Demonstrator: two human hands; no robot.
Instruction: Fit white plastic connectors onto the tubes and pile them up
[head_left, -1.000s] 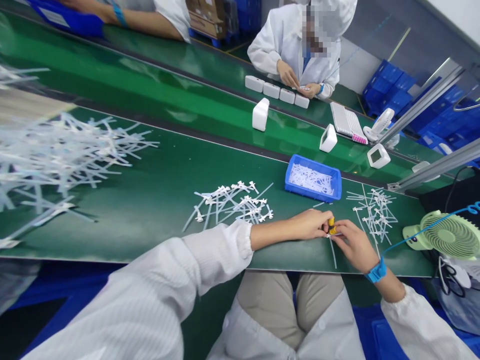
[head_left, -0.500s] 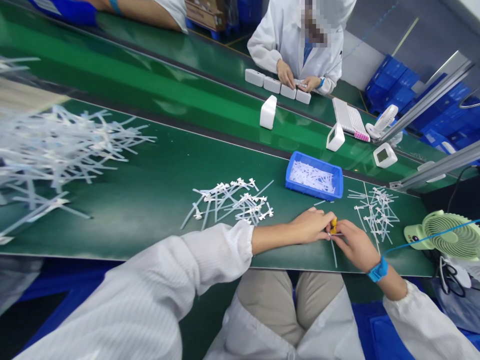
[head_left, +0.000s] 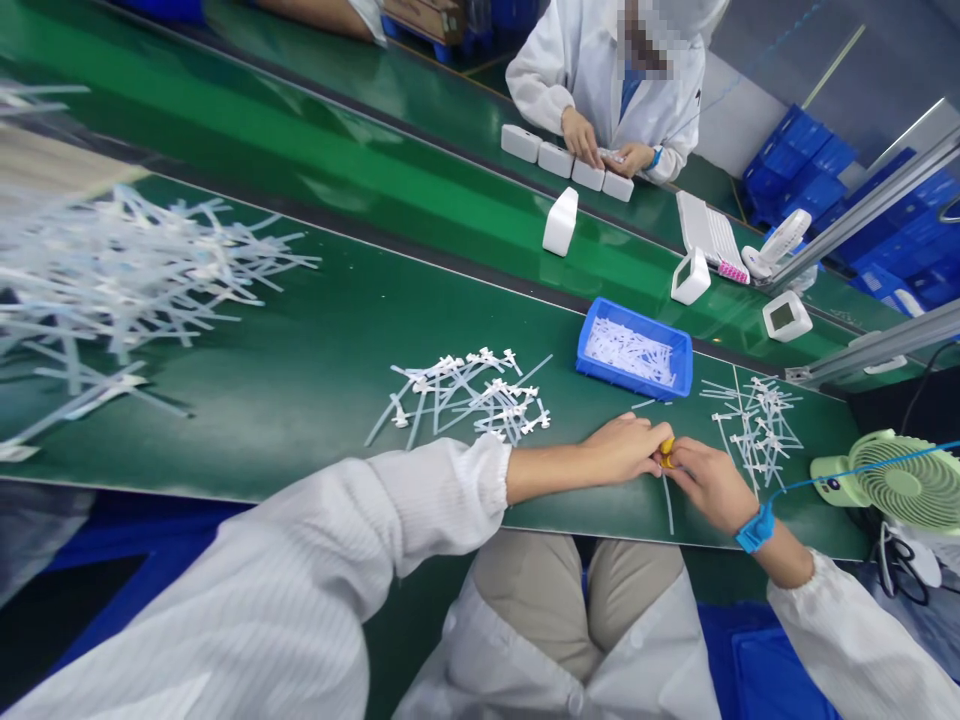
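Observation:
My left hand (head_left: 622,450) and my right hand (head_left: 705,482) meet at the front edge of the green table (head_left: 315,390), both pinched round a small yellow piece (head_left: 665,452). A thin clear plastic strip (head_left: 667,500) runs from it toward me. A pile of white plastic strips with clips (head_left: 472,395) lies left of my left hand. A smaller pile of the same strips (head_left: 757,430) lies right of my right hand. A blue bin (head_left: 634,350) with white parts sits just beyond my hands.
A large heap of clear strips (head_left: 112,290) covers the table's left end. A green fan (head_left: 896,490) stands at the right. Across the belt a person in white (head_left: 600,70) handles white boxes (head_left: 570,165). White devices (head_left: 561,222) stand on the belt.
My hands stay pinched on the yellow piece and have barely moved. The view has shifted slightly. The person opposite has moved their hands over the white boxes.

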